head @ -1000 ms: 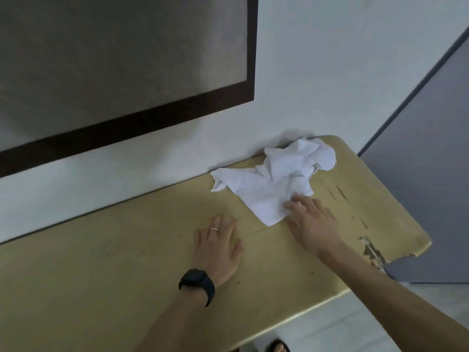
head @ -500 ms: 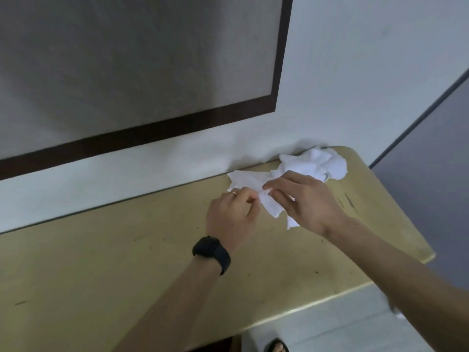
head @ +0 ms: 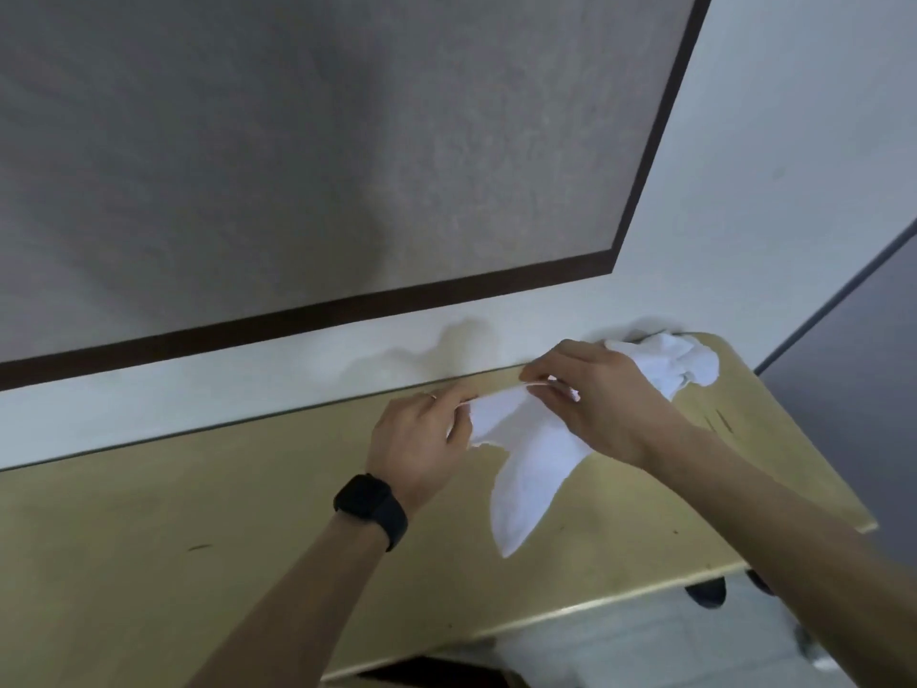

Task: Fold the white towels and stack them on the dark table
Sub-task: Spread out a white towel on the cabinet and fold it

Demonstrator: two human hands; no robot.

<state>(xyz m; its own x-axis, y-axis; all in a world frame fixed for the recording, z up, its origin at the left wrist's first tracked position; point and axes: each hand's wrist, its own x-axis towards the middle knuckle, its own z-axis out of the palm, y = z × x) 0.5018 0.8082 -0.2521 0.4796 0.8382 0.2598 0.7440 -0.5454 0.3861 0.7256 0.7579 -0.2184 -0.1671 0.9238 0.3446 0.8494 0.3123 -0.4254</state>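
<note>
Towel (head: 531, 464) is held up over the right half of the table (head: 198, 528). Its top edge is stretched in a short line between the two hands.

The left hand (head: 422, 439) pinches the left end of that edge between thumb and curled fingers. The right hand (head: 605, 404) pinches the other end, thumb and forefinger closed on the cloth, with the back of the hand toward the camera. The hands are close together, with only a short span of taut hem between them.

Below the grip the cloth hangs in a loose, narrowing fold, and its lowest tip points toward the table's near edge. Whether that tip touches the table cannot be told.

A heap (head: 670, 365) of crumpled white cloth lies at the table's far right corner, against the wall (head: 744, 141). The right hand hides whether the heap is joined to the held towel.

A black watch (head: 372, 508) sits on the left wrist, over the table's middle. The table is pale yellow wood with a few dark scratches.

Above the table's far edge a grey panel (head: 297, 166) in a dark frame hangs on the wall. Below the table's near edge is pale floor (head: 620, 652), with two dark shapes too blurred to name.
</note>
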